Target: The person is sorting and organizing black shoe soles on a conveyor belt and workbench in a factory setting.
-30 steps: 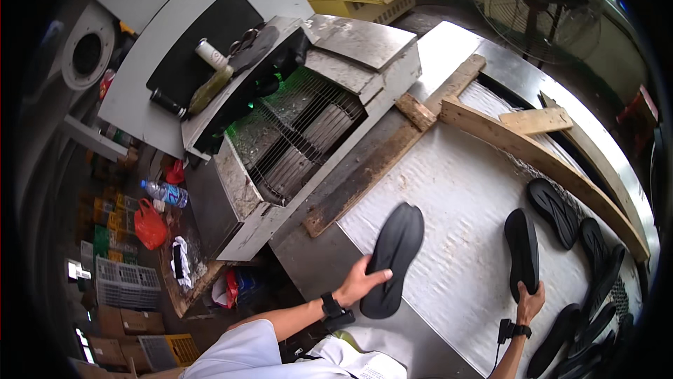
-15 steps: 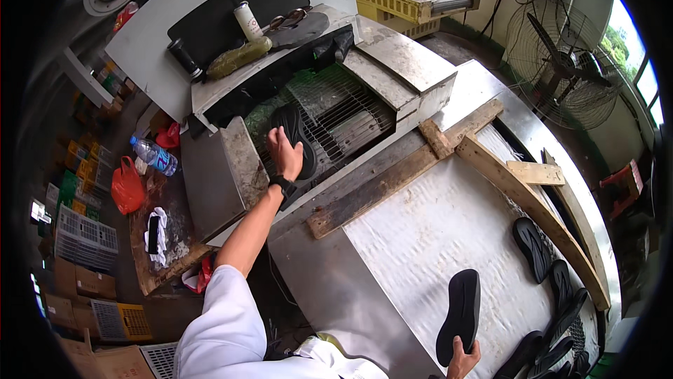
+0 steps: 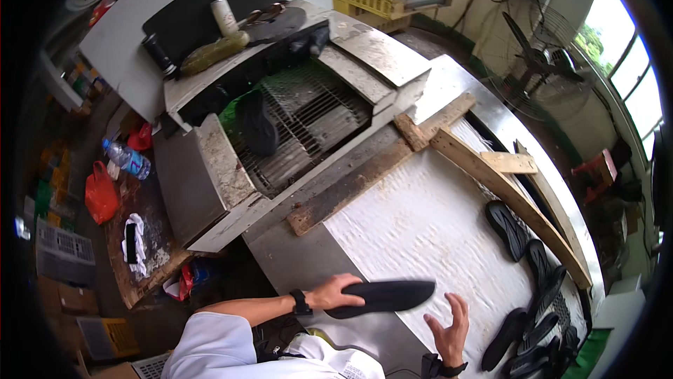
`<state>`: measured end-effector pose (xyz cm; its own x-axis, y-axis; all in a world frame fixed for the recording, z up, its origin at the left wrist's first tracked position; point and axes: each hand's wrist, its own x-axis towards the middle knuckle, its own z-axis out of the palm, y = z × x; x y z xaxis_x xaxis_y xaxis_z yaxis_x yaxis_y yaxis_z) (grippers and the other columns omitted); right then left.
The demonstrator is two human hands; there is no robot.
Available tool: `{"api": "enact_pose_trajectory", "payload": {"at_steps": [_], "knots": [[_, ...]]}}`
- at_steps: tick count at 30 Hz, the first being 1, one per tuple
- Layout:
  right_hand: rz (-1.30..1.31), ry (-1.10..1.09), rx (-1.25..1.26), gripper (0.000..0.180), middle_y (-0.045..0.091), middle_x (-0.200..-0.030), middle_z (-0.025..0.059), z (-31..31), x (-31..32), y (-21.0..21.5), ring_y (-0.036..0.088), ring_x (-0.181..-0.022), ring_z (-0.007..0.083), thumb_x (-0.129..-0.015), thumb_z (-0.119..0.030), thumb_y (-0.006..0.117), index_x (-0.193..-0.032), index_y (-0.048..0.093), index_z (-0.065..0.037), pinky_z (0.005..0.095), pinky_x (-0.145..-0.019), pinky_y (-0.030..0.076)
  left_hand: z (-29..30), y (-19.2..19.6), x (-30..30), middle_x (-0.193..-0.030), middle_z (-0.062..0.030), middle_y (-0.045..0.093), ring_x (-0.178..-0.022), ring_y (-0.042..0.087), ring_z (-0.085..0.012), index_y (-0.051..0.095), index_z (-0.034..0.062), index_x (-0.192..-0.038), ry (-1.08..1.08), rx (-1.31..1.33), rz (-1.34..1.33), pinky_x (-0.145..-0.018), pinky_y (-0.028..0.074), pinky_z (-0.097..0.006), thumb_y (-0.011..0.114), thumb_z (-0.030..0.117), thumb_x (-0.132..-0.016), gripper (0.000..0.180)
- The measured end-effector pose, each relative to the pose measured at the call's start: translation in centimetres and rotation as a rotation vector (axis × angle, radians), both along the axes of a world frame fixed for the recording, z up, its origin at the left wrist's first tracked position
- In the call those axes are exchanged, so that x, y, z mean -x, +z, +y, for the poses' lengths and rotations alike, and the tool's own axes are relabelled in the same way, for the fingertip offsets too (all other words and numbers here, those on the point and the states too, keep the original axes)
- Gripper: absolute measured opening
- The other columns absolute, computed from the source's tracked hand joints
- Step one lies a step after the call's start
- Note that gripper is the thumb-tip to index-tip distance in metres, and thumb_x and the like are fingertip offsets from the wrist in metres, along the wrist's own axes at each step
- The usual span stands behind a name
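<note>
My left hand [image 3: 335, 293] grips a black shoe sole [image 3: 392, 296] by one end, holding it level above the near edge of the white-covered worktable [image 3: 392, 218]. Beyond the sole's other end is my right hand [image 3: 449, 328], open, its fingers apart and empty. A second black shoe sole [image 3: 258, 127] lies on the wire-mesh conveyor [image 3: 329, 109] at the machine's mouth. Several more black soles [image 3: 503, 337] lie loosely grouped on the right side of the worktable, some overlapping.
Wooden boards [image 3: 378, 169] border the worktable's far and right sides. On the machine's top stand a white bottle [image 3: 225, 16] and a dark one [image 3: 160, 55]. Left of the machine, a side table holds a water bottle [image 3: 127, 160] and a red bag [image 3: 100, 193]. A large fan [image 3: 536, 64] stands back right.
My left hand has let go of the sole on the mesh and come back toward me. It now holds the sole that was in my right hand, which has opened. That conveyor sole sits deeper in.
</note>
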<state>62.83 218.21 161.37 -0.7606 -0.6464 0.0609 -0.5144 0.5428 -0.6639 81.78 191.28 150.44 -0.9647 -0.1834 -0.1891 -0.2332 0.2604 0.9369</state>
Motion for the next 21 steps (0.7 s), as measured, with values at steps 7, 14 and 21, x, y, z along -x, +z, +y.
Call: {"api": "enact_pose_trajectory", "payload": {"at_steps": [7, 14, 21], "knots": [[-0.490, -0.395, -0.018, 0.047, 0.072, -0.108, 0.0134, 1.4, -2.6, -4.0, 0.072, -0.085, 0.0218, -0.086, -0.025, 0.080, -0.126, 0.065, -0.003, 0.0331, -0.075, 0.058, -23.6, -5.5, 10.1, -0.101, -0.0039, 0.067, -0.095, 0.060, -0.0130, 0.069, 0.0040, -0.106, 0.915, -0.116, 0.299, -0.089, 0.049, -0.033, 0.059, 0.039, -0.103, 0.036], [-0.552, -0.111, -0.165, 0.048, 0.072, -0.109, 0.0131, 3.1, -5.6, -4.8, 0.069, -0.097, 0.0316, -0.089, -0.039, 0.073, -0.123, 0.066, -0.006, 0.0413, -0.084, 0.055, -47.2, -5.8, 11.8, -0.122, -0.0235, 0.064, -0.115, 0.060, -0.0349, 0.057, -0.0081, -0.132, 1.110, 1.028, 0.134, -0.104, 0.045, -0.043, 0.073, 0.034, -0.092, 0.060], [-0.073, -0.808, -0.341, 0.058, 0.059, -0.125, 0.0184, 22.1, -0.6, -11.4, 0.059, -0.114, 0.0382, -0.080, -0.028, 0.081, -0.128, 0.059, -0.005, 0.0468, -0.095, 0.051, -6.7, -2.2, 11.1, -0.132, -0.0138, 0.054, -0.126, 0.051, -0.0284, 0.054, -0.0006, -0.133, 0.386, 0.527, 0.245, -0.110, 0.039, -0.040, 0.061, 0.003, -0.094, 0.039]]}}
